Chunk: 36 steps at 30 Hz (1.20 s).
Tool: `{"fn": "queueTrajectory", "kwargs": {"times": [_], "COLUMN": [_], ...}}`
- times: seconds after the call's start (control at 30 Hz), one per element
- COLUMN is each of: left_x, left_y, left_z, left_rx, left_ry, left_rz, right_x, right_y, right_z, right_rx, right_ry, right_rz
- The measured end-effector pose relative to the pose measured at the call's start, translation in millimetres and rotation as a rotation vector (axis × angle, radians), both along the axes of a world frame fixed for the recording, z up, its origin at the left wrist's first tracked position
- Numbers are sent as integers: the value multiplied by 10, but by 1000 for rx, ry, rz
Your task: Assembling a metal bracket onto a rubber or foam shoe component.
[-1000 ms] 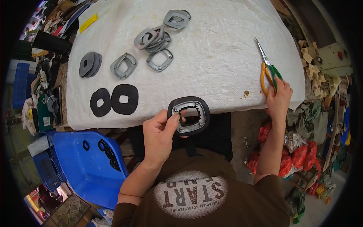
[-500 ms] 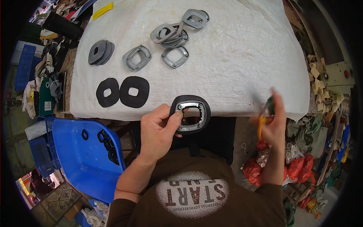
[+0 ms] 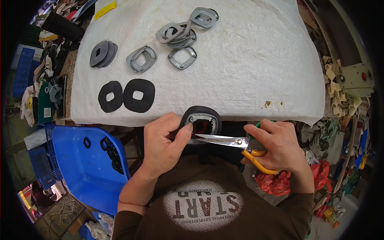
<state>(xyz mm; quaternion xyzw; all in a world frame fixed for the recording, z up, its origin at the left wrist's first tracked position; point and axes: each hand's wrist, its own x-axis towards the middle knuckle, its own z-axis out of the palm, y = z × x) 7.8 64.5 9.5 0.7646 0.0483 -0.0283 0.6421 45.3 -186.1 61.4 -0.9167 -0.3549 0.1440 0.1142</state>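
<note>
My left hand (image 3: 165,138) grips a metal frame with a black covering (image 3: 201,113) at the table's front edge, thumb on its inner rim. In my right hand (image 3: 278,144) is a pair of scissors (image 3: 229,141) with orange and green handles. The blades point left, slightly apart, and lie across the frame's near side. Whether they touch it I cannot tell. Two flat black covers with square holes, a left one (image 3: 111,97) and a right one (image 3: 139,95), lie on the table left of the frame.
Bare grey metal frames (image 3: 183,58) lie in a loose group at the table's far middle. A stack of grey pieces (image 3: 103,54) sits at left on the white table cover (image 3: 240,80). Below left stands a blue tub (image 3: 80,168) with several black rings. Red bags (image 3: 276,183) lie at lower right.
My right hand has swung the scissors from over the table's right front toward me and left, bringing the blades to the frame. My left hand keeps hold of the frame.
</note>
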Motion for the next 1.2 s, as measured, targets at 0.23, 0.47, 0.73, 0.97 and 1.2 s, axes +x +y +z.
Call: {"fn": "queueTrajectory", "kwargs": {"times": [0.23, 0.47, 0.73, 0.97, 1.2], "left_x": [1, 3, 15, 10, 25], "left_y": [-12, -25, -44, 39, 31], "left_z": [6, -3, 24, -50, -8], "left_rx": [47, 49, 73, 0, -69], "left_ry": [-7, -12, 42, 101, 127], "left_rz": [-53, -73, -110, -17, -13], "right_x": [-4, 3, 11, 154, 499], "right_y": [1, -20, -87, -350, -798], "right_z": [11, 7, -40, -171, -564], "right_rx": [29, 17, -30, 205, 290], "right_ry": [11, 11, 13, 76, -107], "right_rz": [-3, 31, 75, -159, -852]}}
